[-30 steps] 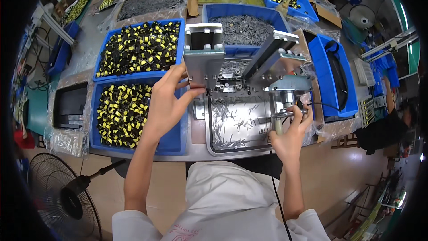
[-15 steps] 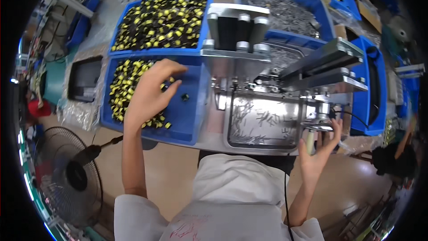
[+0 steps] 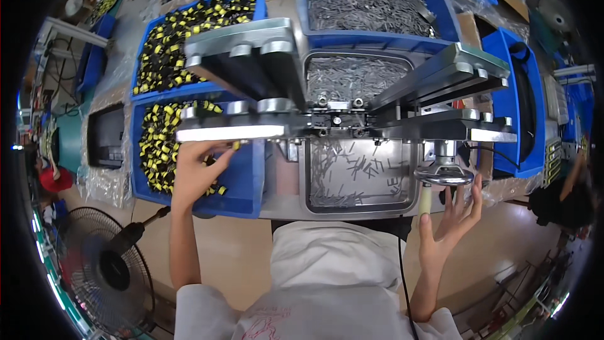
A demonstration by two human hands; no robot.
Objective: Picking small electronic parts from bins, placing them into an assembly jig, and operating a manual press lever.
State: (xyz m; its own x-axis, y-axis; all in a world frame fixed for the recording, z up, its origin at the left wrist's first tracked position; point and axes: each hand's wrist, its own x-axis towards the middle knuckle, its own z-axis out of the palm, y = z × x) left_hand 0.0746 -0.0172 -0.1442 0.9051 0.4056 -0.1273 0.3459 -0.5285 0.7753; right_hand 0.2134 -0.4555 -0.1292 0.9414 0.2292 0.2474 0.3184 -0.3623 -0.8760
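My left hand (image 3: 196, 173) is over the lower blue bin (image 3: 248, 195), partly hidden by the press's metal plate. Thumb and fingertips close around a small yellow-and-black part (image 3: 236, 145). Many similar parts (image 3: 157, 148) fill the bin's left side. On the right, my right hand (image 3: 445, 233) has its fingers stretched out beside a chrome handwheel (image 3: 444, 175). Its thumb is at the wheel's pale handle (image 3: 426, 200), without wrapping round it. Between the hands stands a metal press fixture (image 3: 336, 121), with a steel tray (image 3: 362, 179) of loose thin metal pins in front.
Another blue bin of yellow-and-black parts (image 3: 198, 34) lies beyond the left one. A blue bin of grey metal pins (image 3: 368, 6) stands at the back. Tall press plates (image 3: 251, 50) rise near my left hand. A fan (image 3: 107, 271) is at lower left.
The view has shifted, so the press plate now covers part of my left hand. My left fingers have closed on a yellow-and-black part. My right hand stays by the handwheel.
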